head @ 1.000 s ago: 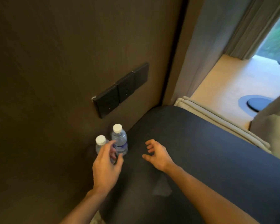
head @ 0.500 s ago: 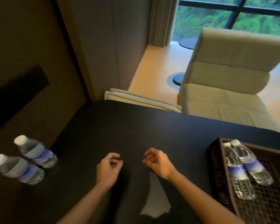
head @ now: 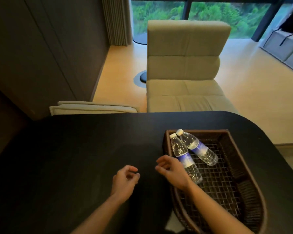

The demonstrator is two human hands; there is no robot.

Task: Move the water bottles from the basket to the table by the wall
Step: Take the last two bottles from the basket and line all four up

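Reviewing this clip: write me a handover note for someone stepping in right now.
Left hand: empty, loosely curled over the table.
Right hand: empty, at the basket's left rim, no grip yet.
Two bottles lie in the basket, near bottle beside the right hand, far bottle behind it, caps toward the chair.
Done: none visible here.
Left: carry both to the wall side.

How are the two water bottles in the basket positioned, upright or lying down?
Lying down. Both water bottles rest on their sides on the mesh floor of the woven basket, white caps pointing toward its far rim.
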